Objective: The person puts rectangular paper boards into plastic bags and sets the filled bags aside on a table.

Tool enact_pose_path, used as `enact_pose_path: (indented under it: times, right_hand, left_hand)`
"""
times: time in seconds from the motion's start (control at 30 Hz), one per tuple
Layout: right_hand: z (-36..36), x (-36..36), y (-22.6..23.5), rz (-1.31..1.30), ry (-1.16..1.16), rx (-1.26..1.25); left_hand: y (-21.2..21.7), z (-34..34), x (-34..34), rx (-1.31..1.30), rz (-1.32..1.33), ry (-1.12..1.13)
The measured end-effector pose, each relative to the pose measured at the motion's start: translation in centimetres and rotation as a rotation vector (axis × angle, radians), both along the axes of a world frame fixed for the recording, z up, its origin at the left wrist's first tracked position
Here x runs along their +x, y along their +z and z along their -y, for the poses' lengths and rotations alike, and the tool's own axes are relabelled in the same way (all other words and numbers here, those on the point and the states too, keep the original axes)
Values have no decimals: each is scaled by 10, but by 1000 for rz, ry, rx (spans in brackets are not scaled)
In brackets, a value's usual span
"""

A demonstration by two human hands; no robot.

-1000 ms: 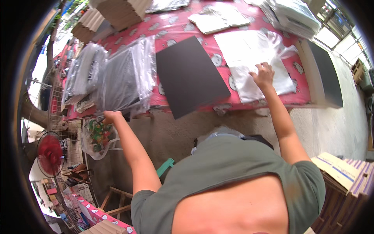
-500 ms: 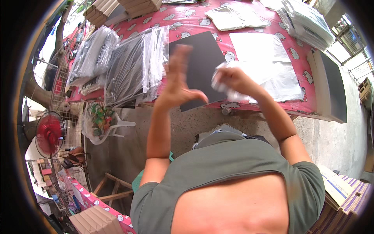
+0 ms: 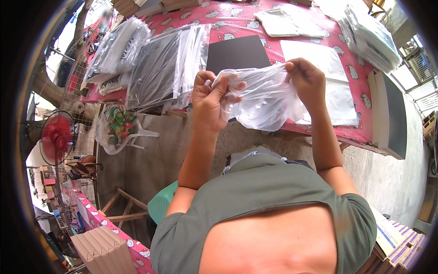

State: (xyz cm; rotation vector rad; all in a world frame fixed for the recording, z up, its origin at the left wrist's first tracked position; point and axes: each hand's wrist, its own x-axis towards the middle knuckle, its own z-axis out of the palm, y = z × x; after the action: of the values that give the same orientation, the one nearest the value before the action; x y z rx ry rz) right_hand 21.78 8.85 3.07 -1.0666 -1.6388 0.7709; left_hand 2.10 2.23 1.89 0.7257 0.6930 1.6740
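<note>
A clear plastic bag (image 3: 267, 98) is stretched between my two hands, above the table's front edge. My left hand (image 3: 212, 98) grips its left side, with some fingers showing through the film. At the upper right corner, my right hand (image 3: 308, 80) pinches the bag between thumb and fingers. Behind the bag lies a flat black board (image 3: 239, 54), its near part hidden by the plastic and my left hand. White sheets (image 3: 335, 86) lie flat to the right of it, partly covered by my right hand.
Black boards in clear sleeves (image 3: 157, 68) lie left of the bare board, beside a stack of plastic-wrapped packs (image 3: 118, 50). A long black-topped box (image 3: 391, 112) stands at the table's right end. A folded white bundle (image 3: 289, 23) lies farther back on the pink patterned tablecloth (image 3: 228, 29).
My left hand has come from open over the black board to gripping the plastic. The bag, crumpled in my right hand before, is now spread between both hands.
</note>
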Motion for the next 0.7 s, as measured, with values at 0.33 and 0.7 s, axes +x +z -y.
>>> enact_pose_path:
  times: [0.33, 0.7]
  right_hand:
    - [22, -1, 6, 20, -27, 52]
    - [32, -2, 1, 44, 7, 501]
  left_hand:
    - [-20, -2, -7, -33, -41, -240]
    - [0, 14, 24, -18, 52, 187]
